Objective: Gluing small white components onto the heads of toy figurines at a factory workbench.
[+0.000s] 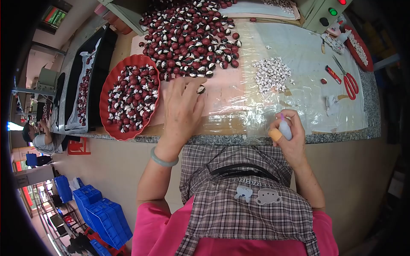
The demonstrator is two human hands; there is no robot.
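My left hand (181, 106) is over the pink sheet, with a small maroon, black and white bead-like ball (201, 89) between thumb and fingers. Just beyond it lies a large heap of similar balls (183, 42). To its left, a red scalloped bowl (103, 109) holds more of these balls mixed with small white pieces. At the table's front edge my right hand (292, 138) is closed around a small whitish squeeze bottle (285, 129) with a purple tip. An orange cover wraps one of its digits. Past this hand is a pile of small white, dark-specked pieces (272, 74).
Red-handled scissors (351, 85) and a red-and-black tube (332, 74) lie at the right. A red tray (366, 64) of white pieces stands at the far right. A black crate (104, 51) is left of the bowl. A machine panel (322, 21) with lit buttons stands behind.
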